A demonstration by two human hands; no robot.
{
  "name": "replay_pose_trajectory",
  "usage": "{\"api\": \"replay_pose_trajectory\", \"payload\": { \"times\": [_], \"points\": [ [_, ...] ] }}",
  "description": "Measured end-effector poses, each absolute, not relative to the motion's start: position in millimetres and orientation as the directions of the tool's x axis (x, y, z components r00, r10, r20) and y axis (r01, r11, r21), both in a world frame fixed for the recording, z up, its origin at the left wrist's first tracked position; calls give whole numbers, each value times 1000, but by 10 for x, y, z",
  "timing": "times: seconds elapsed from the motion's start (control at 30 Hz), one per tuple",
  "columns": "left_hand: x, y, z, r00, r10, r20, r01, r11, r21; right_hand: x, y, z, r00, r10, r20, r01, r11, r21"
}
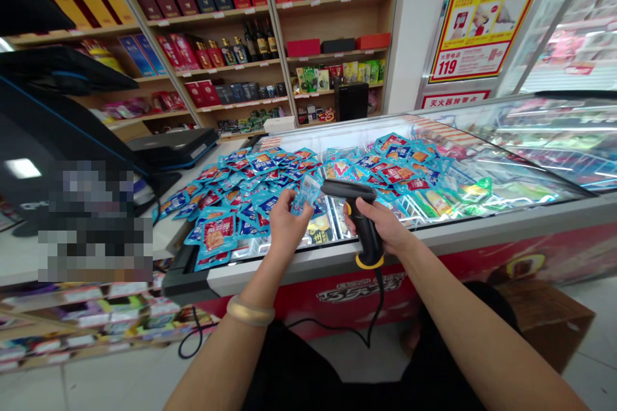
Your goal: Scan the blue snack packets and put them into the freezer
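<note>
Between the thumb and fingers of my left hand (pixel 288 226) is a small blue snack packet (pixel 306 192), its pale printed back turned toward the scanner. My right hand (pixel 385 223) is wrapped around the handle of a black and yellow barcode scanner (pixel 369 237), whose head points left at the packet, a short gap apart. A large heap of blue, red and navy snack packets (pixel 250 183) lies on the freezer's glass top beyond my left hand. Behind the scanner, to the right, sits a second heap of packets (pixel 398 164).
Under the packets is a glass-topped chest freezer (pixel 506 205) with frozen goods inside. The scanner's black cable (pixel 373 318) hangs down and loops left. At left stand a checkout terminal (pixel 62 122) and a counter. A cardboard box (pixel 544 314) stands on the floor at right; stocked shelves (pixel 216 16) line the back.
</note>
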State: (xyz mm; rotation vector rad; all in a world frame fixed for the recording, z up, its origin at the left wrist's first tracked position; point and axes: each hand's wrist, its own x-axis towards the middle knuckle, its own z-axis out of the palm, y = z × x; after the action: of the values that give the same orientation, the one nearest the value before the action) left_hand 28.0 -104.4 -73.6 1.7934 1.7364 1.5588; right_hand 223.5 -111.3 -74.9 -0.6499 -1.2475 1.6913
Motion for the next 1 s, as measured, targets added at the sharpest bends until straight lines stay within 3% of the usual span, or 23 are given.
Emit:
{"api": "replay_pose_trajectory", "payload": {
  "times": [0.7, 1.0],
  "points": [
    [278, -1014, -781, -235, 796, 558, 690, -268, 673, 2245, -1079, -768, -396, 916, 68, -431, -119, -895],
    [919, -644, -719, 194, 729, 656, 706, -568, 423, 3022, -992, -764, -196, 979, 56, -485, -48, -873]
  ]
}}
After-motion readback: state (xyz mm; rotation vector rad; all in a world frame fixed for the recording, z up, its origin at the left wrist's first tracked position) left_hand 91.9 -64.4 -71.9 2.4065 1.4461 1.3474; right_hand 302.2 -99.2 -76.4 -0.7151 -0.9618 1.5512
